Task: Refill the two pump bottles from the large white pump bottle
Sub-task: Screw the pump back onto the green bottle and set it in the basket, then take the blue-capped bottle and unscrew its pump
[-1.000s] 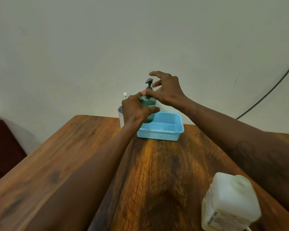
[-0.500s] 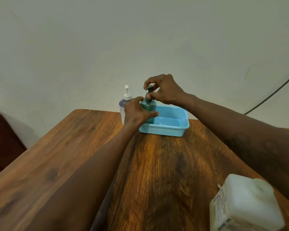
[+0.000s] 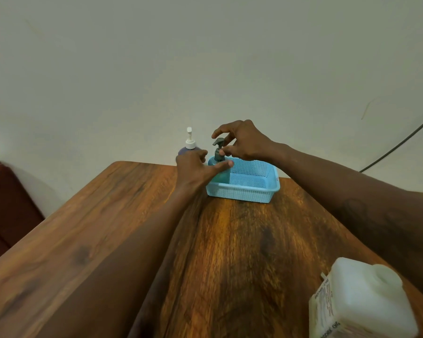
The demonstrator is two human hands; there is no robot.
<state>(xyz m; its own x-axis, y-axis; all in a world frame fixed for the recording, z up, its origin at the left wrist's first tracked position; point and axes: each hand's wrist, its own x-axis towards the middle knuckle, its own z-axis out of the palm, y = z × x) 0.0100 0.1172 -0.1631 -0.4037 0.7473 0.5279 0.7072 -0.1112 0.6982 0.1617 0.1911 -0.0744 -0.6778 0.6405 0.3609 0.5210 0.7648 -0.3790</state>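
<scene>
Now, at about eleven o'clock on the table (image 3: 108, 228), the purple bottle (image 3: 190, 144) with its white pump stands just beside the basket, and neither hand holds it. Our left hand (image 3: 193, 169) wraps the green bottle (image 3: 221, 176), thumb laid across its front. It steadies the bottle where it stands in the nine o'clock end of the blue basket (image 3: 252, 191), at twelve o'clock. Our right hand (image 3: 244, 142) pinches the dark pump (image 3: 218, 146) near its collar, fingers curled over the head. We judge the step to be unscrewing that pump. We should press the bottle down and upright, turn only the collar, then lift the tube straight out so nothing drips. The large white bottle (image 3: 362, 301) waits at five o'clock, well apart.
</scene>
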